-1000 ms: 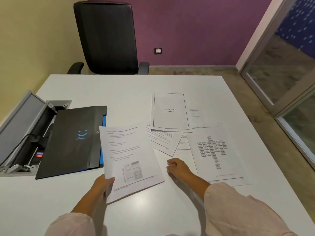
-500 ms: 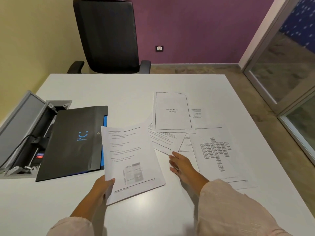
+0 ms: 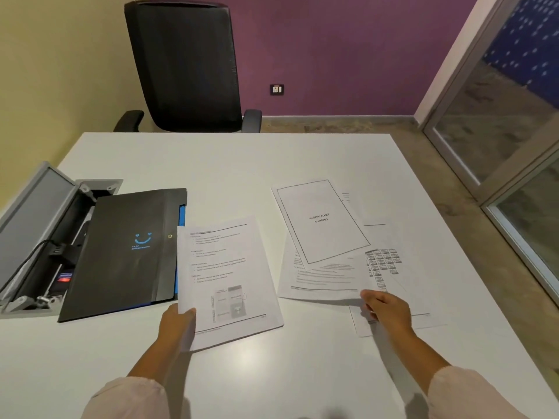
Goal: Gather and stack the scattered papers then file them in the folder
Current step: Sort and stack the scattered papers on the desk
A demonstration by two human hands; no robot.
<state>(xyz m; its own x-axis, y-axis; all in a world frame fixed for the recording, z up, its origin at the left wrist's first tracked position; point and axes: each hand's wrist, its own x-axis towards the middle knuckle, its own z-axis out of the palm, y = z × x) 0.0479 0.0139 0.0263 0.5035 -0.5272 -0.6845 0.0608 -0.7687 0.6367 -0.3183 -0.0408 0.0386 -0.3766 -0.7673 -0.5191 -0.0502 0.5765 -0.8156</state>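
Observation:
My left hand [image 3: 177, 326] grips the near left corner of a thin stack of printed sheets [image 3: 225, 279], held just above the white table [image 3: 211, 170]. My right hand [image 3: 385, 309] pinches the near corner of a text sheet [image 3: 320, 278] and lifts it. A framed title page [image 3: 322, 220] lies on that sheet. Under them show a chart page [image 3: 382, 261] and one more sheet [image 3: 360, 204] at the back. The black folder [image 3: 127, 252] with a blue smile logo lies shut to the left.
An open grey cable box [image 3: 36, 237] with plugs is sunk in the table at the far left. A black office chair [image 3: 184, 65] stands behind the table. Glass partitions [image 3: 514, 122] run along the right.
My right hand moved right and took hold of the text sheet, lifting its corner and shifting the pile over the chart page. The left hand's stack stayed almost still.

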